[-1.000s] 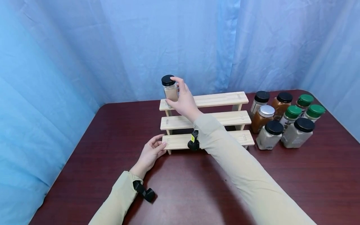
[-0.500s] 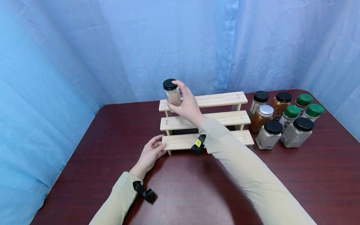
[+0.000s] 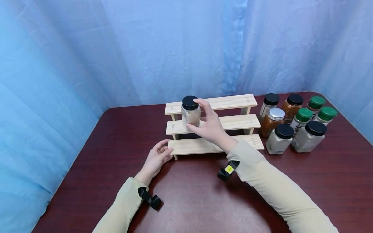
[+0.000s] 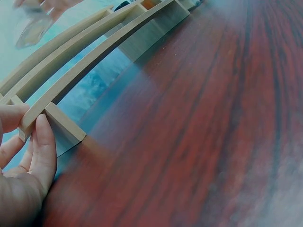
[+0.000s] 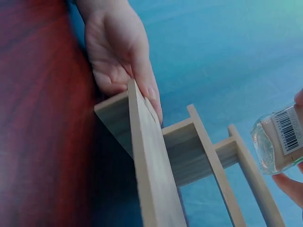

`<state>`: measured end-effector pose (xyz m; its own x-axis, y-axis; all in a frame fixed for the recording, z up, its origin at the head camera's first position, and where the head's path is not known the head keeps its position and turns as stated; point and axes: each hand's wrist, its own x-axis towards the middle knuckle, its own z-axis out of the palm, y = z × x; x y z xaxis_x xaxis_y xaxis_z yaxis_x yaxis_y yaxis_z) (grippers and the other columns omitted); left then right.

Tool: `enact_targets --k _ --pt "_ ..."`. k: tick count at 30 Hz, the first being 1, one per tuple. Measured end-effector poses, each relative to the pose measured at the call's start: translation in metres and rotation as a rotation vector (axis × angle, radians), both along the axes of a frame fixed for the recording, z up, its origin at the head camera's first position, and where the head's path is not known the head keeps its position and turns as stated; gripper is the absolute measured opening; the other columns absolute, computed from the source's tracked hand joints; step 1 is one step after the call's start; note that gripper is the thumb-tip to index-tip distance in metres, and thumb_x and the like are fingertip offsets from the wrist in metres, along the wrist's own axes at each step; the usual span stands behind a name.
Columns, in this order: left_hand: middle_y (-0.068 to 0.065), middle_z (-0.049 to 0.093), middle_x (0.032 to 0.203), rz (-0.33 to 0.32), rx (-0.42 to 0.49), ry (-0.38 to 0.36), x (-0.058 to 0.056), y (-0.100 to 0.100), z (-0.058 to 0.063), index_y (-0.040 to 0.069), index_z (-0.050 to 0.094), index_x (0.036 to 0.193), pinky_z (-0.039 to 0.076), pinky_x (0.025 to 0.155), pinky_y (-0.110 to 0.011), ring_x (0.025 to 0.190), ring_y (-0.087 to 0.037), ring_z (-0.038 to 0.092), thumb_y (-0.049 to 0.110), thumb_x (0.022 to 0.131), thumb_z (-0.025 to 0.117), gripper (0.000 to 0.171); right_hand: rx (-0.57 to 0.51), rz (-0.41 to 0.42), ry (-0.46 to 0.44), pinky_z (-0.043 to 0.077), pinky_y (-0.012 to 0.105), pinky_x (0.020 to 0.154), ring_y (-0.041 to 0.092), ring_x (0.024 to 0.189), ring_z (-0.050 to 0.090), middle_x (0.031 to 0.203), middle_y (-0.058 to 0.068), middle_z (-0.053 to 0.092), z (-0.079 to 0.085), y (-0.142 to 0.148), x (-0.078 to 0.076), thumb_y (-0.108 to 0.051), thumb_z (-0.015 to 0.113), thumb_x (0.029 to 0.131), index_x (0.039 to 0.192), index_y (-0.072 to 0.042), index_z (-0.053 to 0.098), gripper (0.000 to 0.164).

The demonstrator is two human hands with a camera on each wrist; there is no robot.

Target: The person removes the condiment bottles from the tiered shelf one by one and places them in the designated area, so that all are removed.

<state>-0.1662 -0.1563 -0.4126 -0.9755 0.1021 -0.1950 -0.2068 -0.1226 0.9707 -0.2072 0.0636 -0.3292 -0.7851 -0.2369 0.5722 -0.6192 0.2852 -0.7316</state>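
Observation:
A three-tier wooden shelf rack [image 3: 192,147] stands on the table. My left hand [image 3: 155,157] pinches the left end of its lowest tier, the thumb on top and fingers below the board, as the left wrist view shows. My right hand [image 3: 212,127] holds a glass spice jar [image 3: 190,117] with a black lid and pale contents, fingers at the lid and thumb low on the side. The jar overlaps the left part of the middle tier in the head view. A barcode label shows on the jar [image 5: 279,137] in the right wrist view, its base apart from the boards.
To the right of the rack stand several spice jars: a pale one [image 3: 278,142] with a black lid, a brown one [image 3: 271,124] with a silver lid, and some with green lids [image 3: 327,114]. Blue curtains [image 3: 175,48] hang behind the dark red table [image 3: 122,129].
My right hand has brought the jar down, toward me and a little right, from above the top tier to in front of the upper tiers. My left hand stays on the rack.

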Motion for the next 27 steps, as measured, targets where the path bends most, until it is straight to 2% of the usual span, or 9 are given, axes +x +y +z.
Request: enact_targets --k 8,10,12,16,19,21,23,25,27 --pt "0.006 0.054 0.083 0.007 -0.004 0.005 -0.002 0.0 0.0 -0.002 0.034 0.141 0.051 0.067 -0.015 0.071 -0.001 0.056 -0.002 0.095 0.05 0.049 -0.039 0.026 0.006 0.053 0.051 0.083 0.042 0.124 0.046 0.135 0.021 0.042 -0.005 0.031 0.028 0.008 0.077 0.07 0.131 -0.007 0.032 0.078" --pt "0.006 0.054 0.083 0.01 -0.003 0.006 -0.002 0.0 0.001 -0.002 0.034 0.141 0.051 0.067 -0.015 0.071 -0.001 0.056 -0.002 0.095 0.05 0.049 -0.037 0.034 0.019 0.054 0.045 0.084 0.042 0.125 0.045 0.133 0.021 0.042 -0.008 0.039 0.035 0.011 0.078 0.068 0.131 -0.005 0.032 0.08" --pt "0.007 0.054 0.083 0.013 -0.002 0.005 -0.002 -0.001 0.0 -0.002 0.034 0.141 0.051 0.067 -0.015 0.071 -0.001 0.055 -0.002 0.095 0.05 0.049 -0.034 0.038 0.037 0.054 0.033 0.086 0.036 0.126 0.046 0.131 0.013 0.044 -0.012 0.048 0.041 0.014 0.078 0.065 0.13 -0.001 0.031 0.081" --pt "0.007 0.054 0.082 0.012 0.005 0.0 -0.002 -0.001 0.0 -0.002 0.034 0.141 0.051 0.067 -0.015 0.07 -0.001 0.055 -0.003 0.094 0.05 0.049 -0.017 0.059 0.117 0.047 0.01 0.086 0.007 0.125 0.046 0.13 -0.014 0.041 -0.022 0.066 0.052 0.013 0.077 0.066 0.127 0.006 0.032 0.076" --pt "0.007 0.055 0.082 0.011 0.002 -0.002 -0.002 -0.001 0.0 -0.002 0.034 0.141 0.051 0.067 -0.015 0.07 -0.001 0.056 -0.003 0.094 0.05 0.049 0.012 0.084 0.141 0.045 0.007 0.087 -0.007 0.125 0.04 0.131 -0.024 0.036 -0.028 0.082 0.059 0.002 0.078 0.072 0.127 0.007 0.031 0.072" --pt "0.007 0.055 0.082 0.014 0.002 0.001 -0.002 -0.002 0.001 -0.001 0.035 0.14 0.051 0.067 -0.015 0.07 -0.001 0.056 -0.003 0.094 0.05 0.049 0.034 0.092 0.146 0.045 0.007 0.087 -0.007 0.126 0.039 0.132 -0.023 0.036 -0.03 0.091 0.064 0.001 0.078 0.072 0.127 0.007 0.031 0.073" --pt "0.007 0.055 0.082 0.016 0.004 0.006 -0.002 -0.002 0.0 -0.001 0.035 0.14 0.051 0.067 -0.015 0.07 -0.001 0.056 -0.003 0.094 0.051 0.049 0.065 0.072 0.13 0.045 0.006 0.086 -0.009 0.125 0.039 0.132 -0.023 0.036 -0.031 0.1 0.068 0.008 0.079 0.067 0.129 0.005 0.031 0.078" --pt "0.007 0.055 0.083 0.014 0.002 0.01 -0.002 -0.002 0.0 -0.002 0.035 0.14 0.052 0.067 -0.015 0.069 0.0 0.056 -0.003 0.094 0.051 0.049 0.093 0.045 0.118 0.046 0.006 0.081 -0.01 0.122 0.042 0.131 -0.023 0.037 -0.031 0.109 0.073 0.015 0.079 0.062 0.13 0.004 0.032 0.084" --pt "0.007 0.055 0.083 0.011 0.002 0.007 -0.002 -0.002 0.0 -0.002 0.035 0.14 0.052 0.067 -0.015 0.069 0.0 0.056 -0.002 0.094 0.051 0.049 0.115 0.03 0.116 0.048 0.007 0.071 -0.012 0.112 0.047 0.132 -0.023 0.038 -0.033 0.119 0.077 0.008 0.081 0.065 0.13 0.003 0.032 0.081"
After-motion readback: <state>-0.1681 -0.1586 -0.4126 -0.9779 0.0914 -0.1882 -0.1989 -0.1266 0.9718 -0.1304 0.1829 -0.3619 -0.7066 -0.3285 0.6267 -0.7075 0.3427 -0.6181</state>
